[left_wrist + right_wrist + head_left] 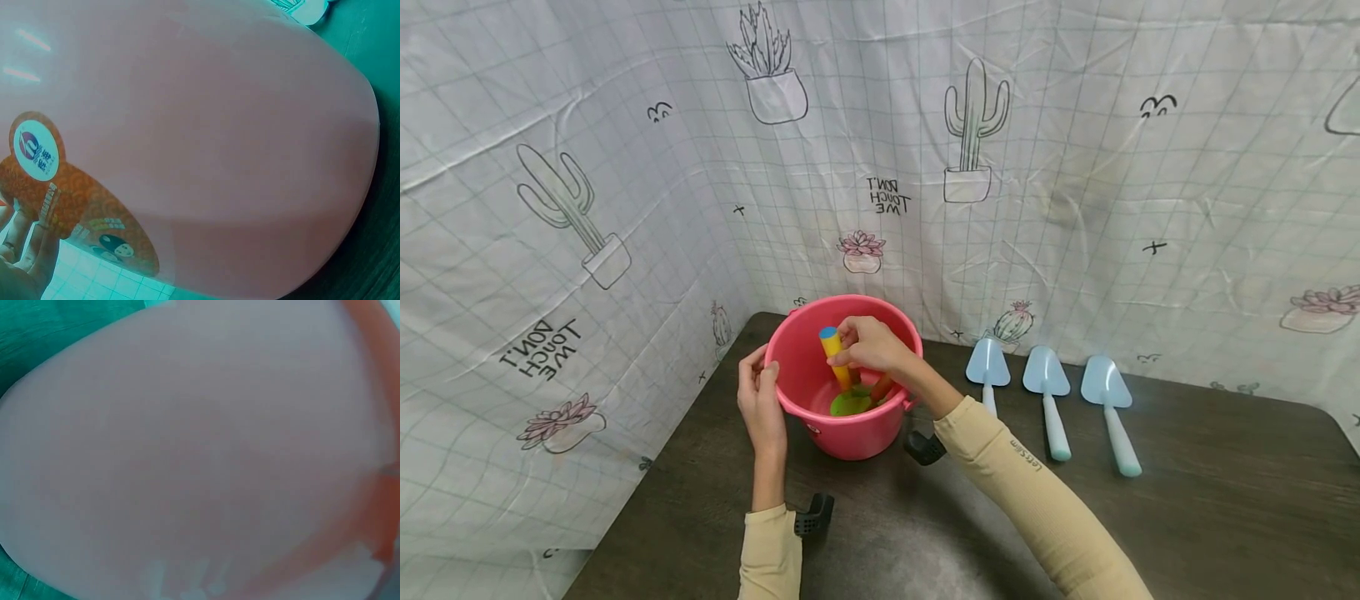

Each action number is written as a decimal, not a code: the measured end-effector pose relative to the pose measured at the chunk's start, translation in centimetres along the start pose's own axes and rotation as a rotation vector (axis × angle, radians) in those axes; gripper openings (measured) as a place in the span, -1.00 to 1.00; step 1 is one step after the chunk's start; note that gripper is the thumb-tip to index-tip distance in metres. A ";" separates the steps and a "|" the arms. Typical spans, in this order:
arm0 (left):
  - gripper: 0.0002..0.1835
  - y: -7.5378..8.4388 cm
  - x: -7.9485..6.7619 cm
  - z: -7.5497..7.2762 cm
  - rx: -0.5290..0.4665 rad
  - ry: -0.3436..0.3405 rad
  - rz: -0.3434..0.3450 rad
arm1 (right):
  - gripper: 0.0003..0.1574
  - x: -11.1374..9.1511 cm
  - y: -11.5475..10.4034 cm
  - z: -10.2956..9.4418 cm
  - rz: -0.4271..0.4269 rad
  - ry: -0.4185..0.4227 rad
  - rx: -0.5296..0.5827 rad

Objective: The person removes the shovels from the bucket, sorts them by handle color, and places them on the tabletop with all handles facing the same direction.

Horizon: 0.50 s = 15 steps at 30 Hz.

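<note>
A pink bucket (850, 437) stands upright on the dark table. My left hand (762, 400) grips its rim on the left, thumb over the edge and fingers along the outside. Inside the bucket, my right hand (872, 343) pinches a yellow stick-like handle (835, 358) with a blue end, held upright. A green piece (850, 404) lies at the bottom, beside an orange-brown piece (882, 388); the lower end of the handle is hidden. The left wrist view shows the bucket's outer wall (237, 137) and label, and the right wrist view its blurred wall (187, 437).
Three light-blue trowels (987, 364) (1047, 372) (1107, 383) lie side by side on the table (1225, 467), right of the bucket. A white cloth (1075, 208) with cactus drawings hangs behind and along the left side.
</note>
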State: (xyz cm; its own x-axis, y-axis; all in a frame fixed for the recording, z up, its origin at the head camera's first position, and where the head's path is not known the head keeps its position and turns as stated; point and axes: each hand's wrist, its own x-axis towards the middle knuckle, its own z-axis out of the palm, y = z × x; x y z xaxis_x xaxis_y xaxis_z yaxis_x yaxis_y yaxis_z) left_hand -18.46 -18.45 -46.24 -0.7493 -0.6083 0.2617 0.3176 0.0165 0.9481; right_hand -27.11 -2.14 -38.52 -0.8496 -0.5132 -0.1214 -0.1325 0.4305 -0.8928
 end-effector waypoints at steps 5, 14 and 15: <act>-0.61 0.1 -0.2 0.0 0.001 0.002 0.004 | -0.46 -0.2 0.0 0.1 -0.009 0.004 0.018; -0.61 0.0 -0.4 0.0 -0.005 0.012 0.003 | -0.50 -0.3 0.2 0.1 -0.034 0.008 0.042; -0.61 0.0 -0.4 0.0 -0.007 0.013 0.003 | -0.51 -0.3 0.3 0.1 -0.040 0.008 0.048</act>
State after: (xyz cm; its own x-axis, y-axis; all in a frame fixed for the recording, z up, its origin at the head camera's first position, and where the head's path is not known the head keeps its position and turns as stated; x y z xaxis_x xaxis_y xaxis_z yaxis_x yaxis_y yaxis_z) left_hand -18.16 -18.25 -46.39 -0.7405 -0.6187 0.2623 0.3244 0.0128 0.9458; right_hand -26.79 -1.95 -38.77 -0.8485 -0.5228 -0.0821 -0.1417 0.3740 -0.9166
